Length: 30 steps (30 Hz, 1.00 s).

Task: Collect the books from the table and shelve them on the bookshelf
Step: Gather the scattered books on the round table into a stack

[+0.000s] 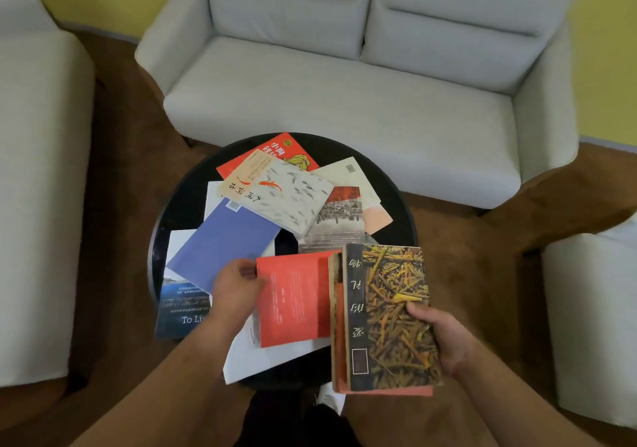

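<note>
- Gripping the red book (293, 300) by its edge, the left hand (238, 286) is curled at the table's (186, 205) near side.
- The right hand (437, 336) clasps the brown book stack (389, 308) over the table's near-right rim.

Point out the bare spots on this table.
Bare table shows along the left rim beside the purple-blue book, and along the right rim past the cream book. A small gap sits between the purple-blue book and the grey photo book. The middle and near side are crowded.

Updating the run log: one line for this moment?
left hand pinches red paperback | right hand holds brown twig-patterned book | round black table: books scattered
</note>
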Available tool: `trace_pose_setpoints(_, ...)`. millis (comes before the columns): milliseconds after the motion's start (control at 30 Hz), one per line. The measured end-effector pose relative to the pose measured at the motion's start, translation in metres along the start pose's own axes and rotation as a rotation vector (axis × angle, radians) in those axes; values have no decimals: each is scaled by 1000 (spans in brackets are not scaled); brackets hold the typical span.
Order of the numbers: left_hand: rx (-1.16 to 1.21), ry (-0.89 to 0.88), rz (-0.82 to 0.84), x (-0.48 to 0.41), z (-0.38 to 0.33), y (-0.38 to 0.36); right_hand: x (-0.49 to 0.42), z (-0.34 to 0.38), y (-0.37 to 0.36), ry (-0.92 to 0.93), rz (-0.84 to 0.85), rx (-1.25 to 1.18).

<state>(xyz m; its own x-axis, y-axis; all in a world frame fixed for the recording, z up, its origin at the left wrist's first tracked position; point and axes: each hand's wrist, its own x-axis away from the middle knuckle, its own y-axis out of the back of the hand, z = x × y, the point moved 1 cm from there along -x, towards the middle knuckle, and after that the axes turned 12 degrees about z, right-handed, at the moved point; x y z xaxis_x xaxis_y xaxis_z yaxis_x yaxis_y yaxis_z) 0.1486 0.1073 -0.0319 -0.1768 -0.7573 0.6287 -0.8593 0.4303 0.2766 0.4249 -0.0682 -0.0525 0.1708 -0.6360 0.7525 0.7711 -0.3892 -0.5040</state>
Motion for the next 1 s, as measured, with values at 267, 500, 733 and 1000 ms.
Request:
trace_pose_setpoints(267,129,45,183,-15,-19,-2,-22,52,-33,-65,85,378)
trace_pose_setpoints(500,-77,145,321,-16,-6,10,-27,26,-35,-109,-20,97)
trace_pose_setpoints(733,238,287,356,26,34,-28,-24,-6,-44,-43,-66,-113)
trace_pose_setpoints(1000,86,181,805,43,13,-52,-21,-25,-47,28,-56,-234)
